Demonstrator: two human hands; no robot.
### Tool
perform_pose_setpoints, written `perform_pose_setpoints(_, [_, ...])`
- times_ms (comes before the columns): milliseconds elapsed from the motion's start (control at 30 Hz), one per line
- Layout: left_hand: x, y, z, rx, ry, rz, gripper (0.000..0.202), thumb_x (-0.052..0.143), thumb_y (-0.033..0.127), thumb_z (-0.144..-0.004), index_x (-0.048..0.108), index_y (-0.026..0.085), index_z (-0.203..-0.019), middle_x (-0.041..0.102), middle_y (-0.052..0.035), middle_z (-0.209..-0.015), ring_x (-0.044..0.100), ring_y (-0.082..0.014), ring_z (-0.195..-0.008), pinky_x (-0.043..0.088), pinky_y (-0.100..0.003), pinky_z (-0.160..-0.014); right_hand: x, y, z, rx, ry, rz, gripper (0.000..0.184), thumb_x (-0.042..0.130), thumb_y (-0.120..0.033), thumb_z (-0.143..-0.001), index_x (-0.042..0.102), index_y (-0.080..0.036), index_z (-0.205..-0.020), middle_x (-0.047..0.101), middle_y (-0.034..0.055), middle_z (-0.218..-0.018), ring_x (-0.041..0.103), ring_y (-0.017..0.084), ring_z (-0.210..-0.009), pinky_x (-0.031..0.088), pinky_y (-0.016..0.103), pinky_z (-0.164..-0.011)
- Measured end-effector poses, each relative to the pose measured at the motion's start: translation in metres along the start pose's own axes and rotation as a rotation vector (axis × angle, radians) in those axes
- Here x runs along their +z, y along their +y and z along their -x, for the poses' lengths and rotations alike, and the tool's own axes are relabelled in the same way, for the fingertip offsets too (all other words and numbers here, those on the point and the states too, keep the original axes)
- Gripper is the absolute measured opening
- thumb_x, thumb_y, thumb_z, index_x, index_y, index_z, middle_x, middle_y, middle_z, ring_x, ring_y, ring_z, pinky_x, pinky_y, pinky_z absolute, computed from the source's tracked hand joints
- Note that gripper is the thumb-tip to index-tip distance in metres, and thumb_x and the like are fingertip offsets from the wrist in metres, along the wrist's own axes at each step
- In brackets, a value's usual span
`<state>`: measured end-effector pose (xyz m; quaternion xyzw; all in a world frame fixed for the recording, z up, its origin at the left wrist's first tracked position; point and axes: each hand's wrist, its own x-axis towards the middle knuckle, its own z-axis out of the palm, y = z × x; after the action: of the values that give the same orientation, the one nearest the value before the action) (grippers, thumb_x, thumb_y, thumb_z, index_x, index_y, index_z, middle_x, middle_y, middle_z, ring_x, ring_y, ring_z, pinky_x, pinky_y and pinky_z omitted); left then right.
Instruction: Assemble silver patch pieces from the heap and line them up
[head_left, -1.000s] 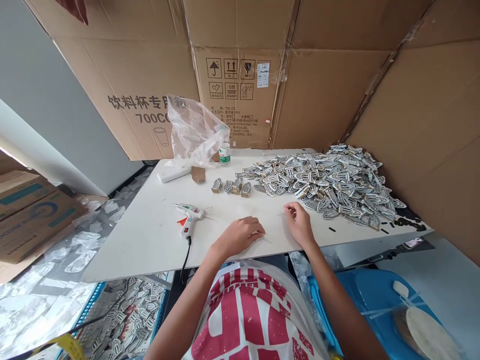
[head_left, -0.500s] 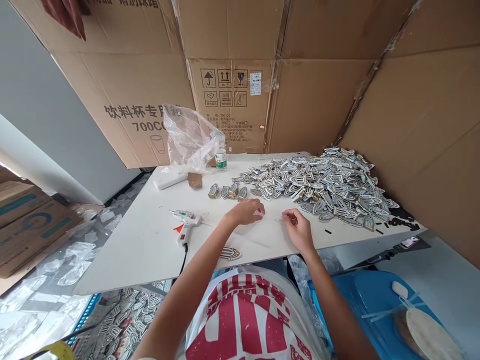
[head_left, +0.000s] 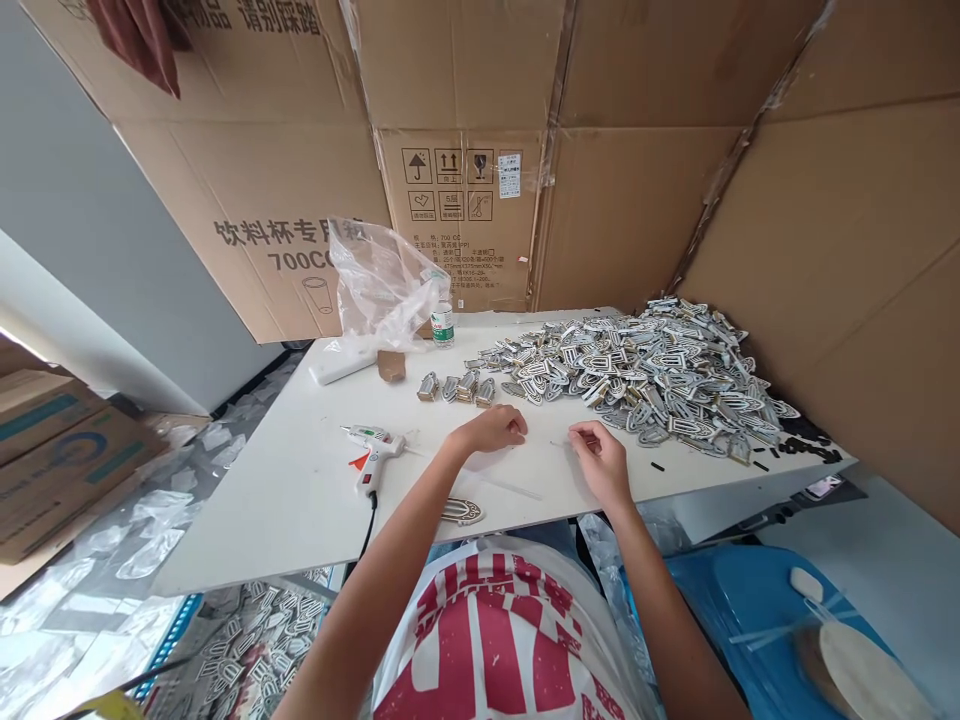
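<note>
My left hand (head_left: pixel 493 429) is curled just above the middle of the white table (head_left: pixel 285 500), its fingertips bent inward; whatever they hold, if anything, is too small to tell. To the right, my right hand (head_left: pixel 602 462) has thumb and fingers pinched together, and what lies between them cannot be made out. A thin translucent stick (head_left: pixel 510 486) lies on the table between the hands. A white glue gun (head_left: pixel 377 458) with an orange trigger rests left of my left forearm. Partly covered by that forearm is a grey-and-white ornamental piece (head_left: pixel 463 511) near the table's front edge.
A large heap of similar ornamental pieces (head_left: pixel 645 370) fills the back right. Several small stacks (head_left: pixel 466 386) stand behind my left hand. A bottle (head_left: pixel 442 323), plastic bag (head_left: pixel 382 280) and brown scrap (head_left: pixel 391 366) sit farther back. Cardboard walls (head_left: pixel 637 210) enclose the table.
My left fingers have curled in slightly more. The right hand has shifted a little to the right, still pinched. The view has tilted up slightly; the objects on the table stay put.
</note>
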<state>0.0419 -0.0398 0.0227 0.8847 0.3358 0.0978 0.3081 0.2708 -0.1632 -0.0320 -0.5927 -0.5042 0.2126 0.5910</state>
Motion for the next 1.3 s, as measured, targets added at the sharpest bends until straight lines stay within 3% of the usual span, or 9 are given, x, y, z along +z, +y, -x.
perform_pose_setpoints(333, [0.001, -0.004, 0.001, 0.038, 0.041, -0.006, 0.016, 0.074, 0.026, -0.088, 0.07, 0.018, -0.102, 0.072, -0.0068, -0.108, 0.068, -0.0215, -0.099, 0.05, -0.03, -0.085, 0.0, 0.002, 0.0, -0.011, -0.024, 0.017, 0.032, 0.069, -0.053, -0.093, 0.074, -0.021, -0.098, 0.077, 0.0075, -0.093, 0.069, 0.026, -0.085, 0.054, 0.037, -0.079])
perform_pose_setpoints(533, [-0.001, -0.01, 0.003, 0.045, 0.076, 0.017, 0.015, 0.073, 0.023, -0.089, 0.069, 0.02, -0.103, 0.073, -0.0026, -0.097, 0.067, -0.0176, -0.087, 0.048, -0.027, -0.079, 0.0, -0.01, 0.002, -0.108, -0.081, 0.106, 0.031, 0.063, -0.051, -0.099, 0.073, -0.022, -0.1, 0.077, 0.0078, -0.093, 0.066, 0.024, -0.079, 0.054, 0.035, -0.074])
perform_pose_setpoints(633, [-0.002, -0.013, 0.005, 0.061, 0.124, 0.01, 0.019, 0.071, 0.019, -0.088, 0.069, 0.02, -0.107, 0.074, -0.0021, -0.096, 0.066, -0.0164, -0.083, 0.048, -0.027, -0.077, 0.004, -0.021, 0.005, -0.21, -0.17, 0.167, 0.027, 0.059, -0.047, -0.103, 0.073, -0.023, -0.102, 0.077, 0.0084, -0.097, 0.065, 0.023, -0.078, 0.053, 0.035, -0.073])
perform_pose_setpoints(800, [-0.003, -0.012, 0.007, 0.049, 0.174, -0.043, 0.019, 0.065, 0.015, -0.089, 0.072, 0.018, -0.107, 0.074, -0.0041, -0.097, 0.068, -0.0174, -0.085, 0.049, -0.027, -0.077, 0.019, -0.037, 0.012, -0.378, -0.46, 0.209, 0.021, 0.054, -0.033, -0.107, 0.073, -0.026, -0.102, 0.074, 0.0074, -0.096, 0.067, 0.024, -0.085, 0.054, 0.036, -0.078])
perform_pose_setpoints(933, [-0.003, -0.012, 0.007, 0.053, 0.191, -0.073, 0.02, 0.063, 0.015, -0.088, 0.075, 0.018, -0.105, 0.075, -0.0051, -0.097, 0.069, -0.0179, -0.085, 0.05, -0.027, -0.078, 0.032, -0.044, 0.014, -0.497, -0.543, 0.268, 0.021, 0.052, -0.022, -0.107, 0.072, -0.026, -0.101, 0.073, 0.0074, -0.096, 0.068, 0.026, -0.094, 0.054, 0.037, -0.083])
perform_pose_setpoints(1133, [-0.004, -0.007, 0.01, 0.023, 0.217, -0.117, 0.018, 0.061, 0.016, -0.089, 0.077, 0.019, -0.099, 0.078, -0.0064, -0.101, 0.071, -0.0195, -0.089, 0.053, -0.028, -0.082, 0.037, -0.04, 0.008, -0.616, -0.491, 0.486, 0.026, 0.053, -0.008, -0.101, 0.072, -0.026, -0.097, 0.072, 0.0074, -0.094, 0.065, 0.027, -0.094, 0.051, 0.038, -0.083])
perform_pose_setpoints(1300, [-0.006, 0.002, 0.014, -0.068, 0.256, -0.162, 0.019, 0.062, 0.017, -0.088, 0.078, 0.02, -0.097, 0.079, -0.0066, -0.102, 0.073, -0.0221, -0.092, 0.054, -0.03, -0.084, 0.019, -0.023, -0.01, -0.59, -0.416, 0.591, 0.026, 0.053, -0.008, -0.1, 0.072, -0.025, -0.094, 0.073, 0.0076, -0.093, 0.065, 0.028, -0.093, 0.049, 0.039, -0.083])
